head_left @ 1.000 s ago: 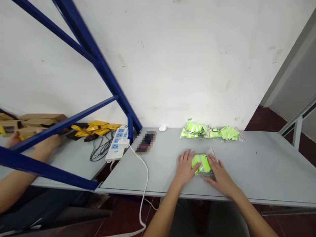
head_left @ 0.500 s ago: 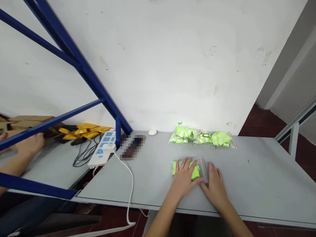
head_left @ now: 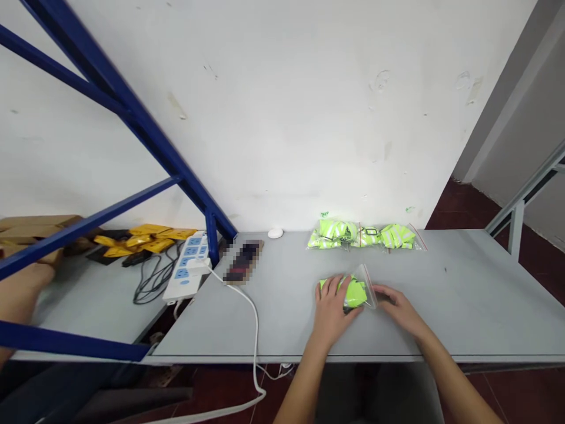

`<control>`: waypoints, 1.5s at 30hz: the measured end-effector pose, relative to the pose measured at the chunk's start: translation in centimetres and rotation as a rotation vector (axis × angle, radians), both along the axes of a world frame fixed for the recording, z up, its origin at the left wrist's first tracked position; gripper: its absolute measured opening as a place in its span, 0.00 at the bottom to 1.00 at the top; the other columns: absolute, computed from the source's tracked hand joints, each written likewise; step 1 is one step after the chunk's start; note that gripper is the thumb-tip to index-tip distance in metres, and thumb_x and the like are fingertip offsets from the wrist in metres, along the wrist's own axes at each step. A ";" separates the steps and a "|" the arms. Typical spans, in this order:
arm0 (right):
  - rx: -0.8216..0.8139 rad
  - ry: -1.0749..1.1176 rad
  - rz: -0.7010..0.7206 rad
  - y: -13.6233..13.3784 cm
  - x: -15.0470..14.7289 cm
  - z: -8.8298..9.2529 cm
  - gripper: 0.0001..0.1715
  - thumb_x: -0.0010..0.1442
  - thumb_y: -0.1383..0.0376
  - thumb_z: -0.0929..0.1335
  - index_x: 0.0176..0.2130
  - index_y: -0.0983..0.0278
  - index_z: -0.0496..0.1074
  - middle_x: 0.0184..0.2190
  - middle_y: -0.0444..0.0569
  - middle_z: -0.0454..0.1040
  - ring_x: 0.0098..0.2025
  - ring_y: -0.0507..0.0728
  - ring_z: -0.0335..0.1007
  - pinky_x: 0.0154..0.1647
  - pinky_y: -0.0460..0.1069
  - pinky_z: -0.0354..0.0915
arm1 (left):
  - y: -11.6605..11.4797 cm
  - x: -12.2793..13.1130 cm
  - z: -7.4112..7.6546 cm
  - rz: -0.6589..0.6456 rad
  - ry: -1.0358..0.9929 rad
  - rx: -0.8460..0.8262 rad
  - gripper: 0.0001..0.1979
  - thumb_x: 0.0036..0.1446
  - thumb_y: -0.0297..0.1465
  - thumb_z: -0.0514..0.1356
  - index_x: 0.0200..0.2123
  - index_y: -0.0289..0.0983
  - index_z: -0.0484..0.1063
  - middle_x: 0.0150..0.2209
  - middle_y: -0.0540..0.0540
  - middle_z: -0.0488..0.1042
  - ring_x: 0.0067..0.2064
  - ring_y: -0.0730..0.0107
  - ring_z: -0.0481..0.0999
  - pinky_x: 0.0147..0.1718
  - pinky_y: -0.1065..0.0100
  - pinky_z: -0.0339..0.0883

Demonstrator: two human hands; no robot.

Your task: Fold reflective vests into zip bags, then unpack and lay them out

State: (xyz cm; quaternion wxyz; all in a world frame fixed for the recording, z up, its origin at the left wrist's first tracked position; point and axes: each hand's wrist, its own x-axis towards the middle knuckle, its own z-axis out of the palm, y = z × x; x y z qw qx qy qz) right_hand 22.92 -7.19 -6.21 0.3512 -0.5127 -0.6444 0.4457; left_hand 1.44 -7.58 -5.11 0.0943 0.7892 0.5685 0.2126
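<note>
A small clear plastic bag with a neon green reflective item lies on the grey table in front of me. My left hand rests flat on the bag's left part, fingers spread. My right hand pinches the bag's right end, which is lifted slightly off the table.
Several more bags of neon green items lie at the back by the wall. A phone, a small white round object and a white power strip with a cable sit to the left. Another person's arm works behind the blue rack.
My right hand went from lying flat beside the bag to pinching its right end and lifting it. The left hand kept pressing on the bag. The view shifted slightly.
</note>
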 end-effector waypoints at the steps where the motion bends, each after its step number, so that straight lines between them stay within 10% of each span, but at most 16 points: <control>1: -0.058 0.046 -0.014 0.3 -0.2 0.1 0.22 0.58 0.55 0.64 0.48 0.60 0.75 0.45 0.51 0.78 0.47 0.63 0.71 0.51 0.57 0.63 | 0.3 -0.3 0.0 -0.025 -0.014 -0.013 0.36 0.52 0.42 0.64 0.63 0.45 0.57 0.62 0.42 0.62 0.62 0.49 0.57 0.62 0.43 0.43; 9: -0.111 0.111 -0.147 3.7 -3.8 -0.4 0.24 0.55 0.45 0.65 0.25 0.62 0.69 0.21 0.43 0.68 0.27 0.54 0.62 0.31 0.48 0.60 | 5.4 -4.8 0.6 -0.314 -0.152 -0.067 0.35 0.50 0.34 0.63 0.62 0.43 0.60 0.62 0.42 0.61 0.64 0.50 0.54 0.61 0.49 0.50; 17: -0.094 0.161 -0.106 4.4 -5.9 0.0 0.25 0.55 0.43 0.65 0.26 0.62 0.63 0.21 0.41 0.62 0.25 0.51 0.56 0.26 0.46 0.55 | 4.2 -4.9 0.1 -0.096 -0.493 0.176 0.12 0.61 0.29 0.50 0.44 0.39 0.70 0.43 0.42 0.75 0.48 0.62 0.72 0.49 0.59 0.65; 22: -0.061 0.116 -0.087 4.2 -5.9 -0.6 0.23 0.56 0.47 0.67 0.24 0.63 0.65 0.21 0.41 0.62 0.25 0.51 0.55 0.27 0.46 0.54 | 5.1 -4.7 1.2 0.097 -0.362 0.071 0.17 0.64 0.31 0.41 0.32 0.37 0.68 0.31 0.44 0.72 0.36 0.67 0.72 0.37 0.67 0.66; 31: 0.070 0.060 -0.099 4.1 -6.3 -1.1 0.15 0.55 0.57 0.66 0.23 0.62 0.64 0.19 0.40 0.64 0.24 0.51 0.56 0.28 0.46 0.54 | 7.8 3.3 4.0 0.039 -0.006 -0.193 0.13 0.59 0.37 0.54 0.26 0.38 0.71 0.27 0.44 0.75 0.37 0.57 0.75 0.39 0.61 0.62; 45: 0.092 0.041 -0.101 4.1 -5.9 -1.0 0.17 0.55 0.57 0.67 0.20 0.61 0.61 0.20 0.42 0.63 0.25 0.52 0.56 0.28 0.47 0.54 | 8.1 1.7 4.0 -0.113 0.110 -0.317 0.13 0.62 0.33 0.52 0.30 0.38 0.74 0.32 0.44 0.78 0.36 0.63 0.75 0.33 0.67 0.60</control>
